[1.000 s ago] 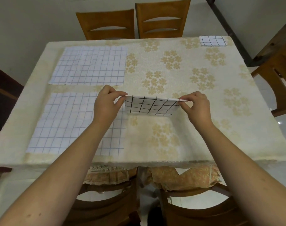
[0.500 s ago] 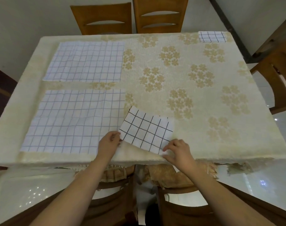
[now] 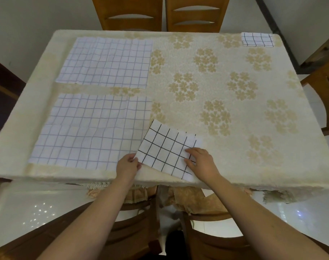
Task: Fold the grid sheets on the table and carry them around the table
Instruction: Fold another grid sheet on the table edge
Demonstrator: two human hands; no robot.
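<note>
Hands (image 3: 166,163) hold folded grid sheet (image 3: 165,149) on table (image 3: 235,166).

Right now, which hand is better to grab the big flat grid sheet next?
Probably the left hand: it sits beside the near big sheet. The right hand lies farther off, on the folded sheet.

No words, labels, brands or numbers can be read anywhere in the view; the sheets carry only ruled grid lines, and the tablecloth only a printed flower pattern.
</note>
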